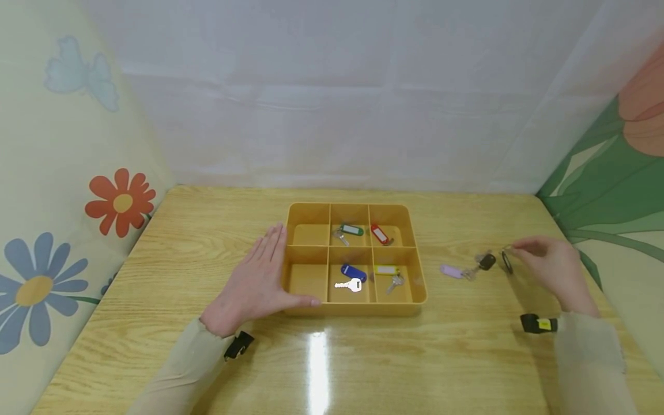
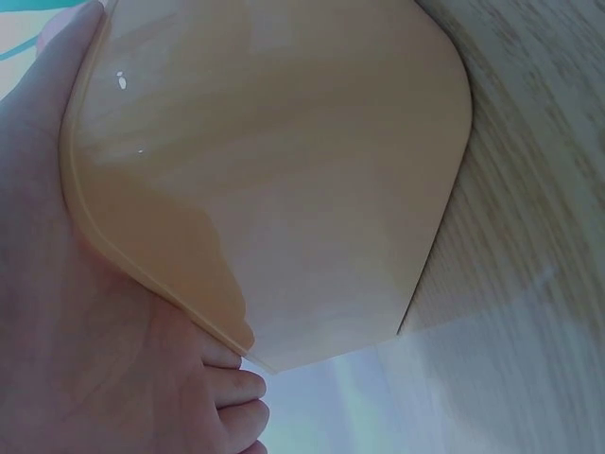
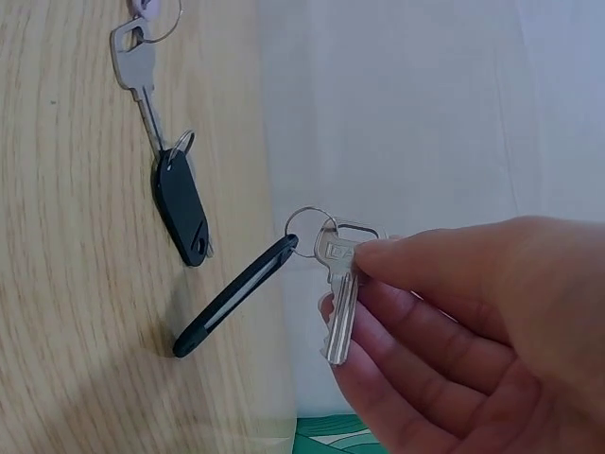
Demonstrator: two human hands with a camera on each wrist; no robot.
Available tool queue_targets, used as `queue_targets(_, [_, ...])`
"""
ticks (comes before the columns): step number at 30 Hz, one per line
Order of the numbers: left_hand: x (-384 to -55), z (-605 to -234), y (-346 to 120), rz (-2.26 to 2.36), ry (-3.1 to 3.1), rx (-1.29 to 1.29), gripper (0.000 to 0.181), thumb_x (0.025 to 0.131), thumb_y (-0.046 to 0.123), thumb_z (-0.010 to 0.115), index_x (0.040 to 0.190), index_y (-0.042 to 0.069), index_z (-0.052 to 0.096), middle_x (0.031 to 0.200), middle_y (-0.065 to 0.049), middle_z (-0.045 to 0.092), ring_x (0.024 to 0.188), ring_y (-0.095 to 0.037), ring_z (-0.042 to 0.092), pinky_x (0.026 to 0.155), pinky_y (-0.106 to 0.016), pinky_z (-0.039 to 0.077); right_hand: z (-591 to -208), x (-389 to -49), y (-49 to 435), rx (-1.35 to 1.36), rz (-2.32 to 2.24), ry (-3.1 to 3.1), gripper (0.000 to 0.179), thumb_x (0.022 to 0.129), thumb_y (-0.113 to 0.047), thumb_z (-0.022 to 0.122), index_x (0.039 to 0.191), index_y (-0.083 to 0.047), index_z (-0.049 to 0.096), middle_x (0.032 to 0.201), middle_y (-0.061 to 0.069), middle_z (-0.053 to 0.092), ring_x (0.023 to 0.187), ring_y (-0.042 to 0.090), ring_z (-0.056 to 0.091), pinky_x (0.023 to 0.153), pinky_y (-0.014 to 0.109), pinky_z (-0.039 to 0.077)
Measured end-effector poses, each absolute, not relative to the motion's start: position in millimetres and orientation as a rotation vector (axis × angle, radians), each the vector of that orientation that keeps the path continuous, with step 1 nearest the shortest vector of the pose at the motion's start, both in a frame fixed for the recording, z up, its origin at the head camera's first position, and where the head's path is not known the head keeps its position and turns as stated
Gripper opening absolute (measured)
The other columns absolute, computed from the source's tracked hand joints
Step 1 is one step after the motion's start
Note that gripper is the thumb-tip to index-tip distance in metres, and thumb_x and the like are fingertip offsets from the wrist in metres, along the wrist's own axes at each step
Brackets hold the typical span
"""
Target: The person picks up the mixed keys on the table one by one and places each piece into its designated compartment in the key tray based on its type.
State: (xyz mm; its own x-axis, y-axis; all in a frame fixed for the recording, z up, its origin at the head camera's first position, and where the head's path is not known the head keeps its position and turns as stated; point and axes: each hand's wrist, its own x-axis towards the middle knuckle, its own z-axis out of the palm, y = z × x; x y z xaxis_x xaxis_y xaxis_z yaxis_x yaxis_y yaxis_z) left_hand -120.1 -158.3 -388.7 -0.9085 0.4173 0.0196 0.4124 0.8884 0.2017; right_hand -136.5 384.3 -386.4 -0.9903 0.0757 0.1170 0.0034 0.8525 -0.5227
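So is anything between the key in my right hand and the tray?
Yes: a black tag, a lilac tag and their keys lie on the table between your right hand and the tray; all look low enough to clear.

The red tag (image 1: 380, 234) is too small for me to read. My right wrist view crops the lilac tag (image 3: 145, 8), and the right hand (image 3: 520, 307) covers part of the held key (image 3: 341, 310). My left one hides the inside of the tray (image 2: 284, 170).

Booth-like nook; white cloth (image 1: 321, 127); flower-printed walls (image 1: 46, 155); wood-grain tabletop (image 1: 218, 219)
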Motion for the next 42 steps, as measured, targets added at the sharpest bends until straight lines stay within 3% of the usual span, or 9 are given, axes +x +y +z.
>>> queue_targets(4, [-120, -389, -158, 0.307, 3.029, 0.662, 0.144, 0.069, 0.099, 0.045, 0.158, 0.002, -0.015, 0.166, -0.019, -0.01, 0.153, -0.031, -0.006, 0.124, -0.044, 0.004, -384, -136, 383, -0.068, 0.81, -2.874, 0.028, 0.102, -0.026, 0.065, 0.11, 0.0, 0.074, 0.11, 0.028, 0.07, 0.098, 0.043, 0.065, 0.07, 0.035, 0.048])
queue_targets(11, [-120, -389, -158, 0.335, 3.016, 0.642, 0.146, 0.067, 0.099, 0.046, 0.158, 0.002, -0.013, 0.166, -0.017, -0.011, 0.153, -0.031, -0.006, 0.124, -0.044, 0.004, -381, -136, 380, -0.093, 0.85, -2.885, 0.034, 0.103, -0.03, 0.063, 0.115, 0.0, 0.072, 0.114, 0.03, 0.068, 0.102, 0.046, 0.063, 0.076, 0.049, 0.05])
queue_targets(21, [-120, -390, -158, 0.343, 3.013, 0.642, 0.146, 0.067, 0.099, 0.046, 0.159, 0.003, -0.013, 0.166, -0.017, -0.011, 0.153, -0.03, -0.006, 0.124, -0.045, 0.005, -374, -136, 375, -0.111, 0.879, -2.863, 0.037, 0.103, -0.034, 0.062, 0.116, -0.001, 0.072, 0.115, 0.028, 0.069, 0.102, 0.043, 0.063, 0.072, 0.036, 0.047])
queue_targets(23, [-120, -390, -158, 0.34, 3.019, 0.648, 0.146, 0.067, 0.099, 0.046, 0.159, 0.002, -0.012, 0.166, -0.018, -0.01, 0.154, -0.032, -0.004, 0.124, -0.045, 0.005, -373, -136, 374, -0.108, 0.879, -2.849, 0.037, 0.103, -0.035, 0.063, 0.116, -0.002, 0.073, 0.114, 0.027, 0.07, 0.099, 0.037, 0.065, 0.07, 0.032, 0.047])
queue_targets(27, [-120, -389, -158, 0.335, 3.023, 0.655, 0.146, 0.067, 0.099, 0.046, 0.159, 0.002, -0.012, 0.166, -0.018, -0.01, 0.153, -0.031, -0.005, 0.124, -0.046, 0.005, -369, -136, 371, -0.098, 0.872, -2.823, 0.037, 0.101, -0.037, 0.066, 0.115, -0.005, 0.074, 0.112, 0.022, 0.072, 0.088, 0.011, 0.063, 0.066, 0.023, 0.047])
queue_targets(30, [-120, -390, -158, 0.332, 3.029, 0.659, 0.146, 0.067, 0.099, 0.047, 0.159, 0.001, -0.011, 0.166, -0.018, -0.009, 0.153, -0.031, -0.005, 0.124, -0.046, 0.006, -367, -136, 368, -0.098, 0.878, -2.818, 0.039, 0.1, -0.04, 0.065, 0.116, -0.006, 0.075, 0.113, 0.02, 0.072, 0.089, 0.012, 0.064, 0.067, 0.023, 0.048])
queue_targets(34, [-120, -390, -158, 0.33, 3.041, 0.667, 0.146, 0.067, 0.099, 0.047, 0.159, -0.001, -0.009, 0.166, -0.02, -0.007, 0.154, -0.035, 0.0, 0.124, -0.047, 0.007, -364, -135, 365, -0.111, 0.893, -2.825, 0.042, 0.101, -0.044, 0.063, 0.118, -0.007, 0.074, 0.116, 0.02, 0.071, 0.1, 0.033, 0.065, 0.07, 0.027, 0.048])
queue_targets(42, [-120, -389, -158, 0.326, 3.029, 0.658, 0.146, 0.067, 0.099, 0.047, 0.159, 0.001, -0.012, 0.166, -0.019, -0.009, 0.154, -0.033, -0.003, 0.124, -0.045, 0.006, -363, -136, 359, -0.112, 0.918, -2.81, 0.039, 0.102, -0.039, 0.063, 0.119, -0.007, 0.073, 0.116, 0.019, 0.072, 0.098, 0.025, 0.064, 0.07, 0.022, 0.048])
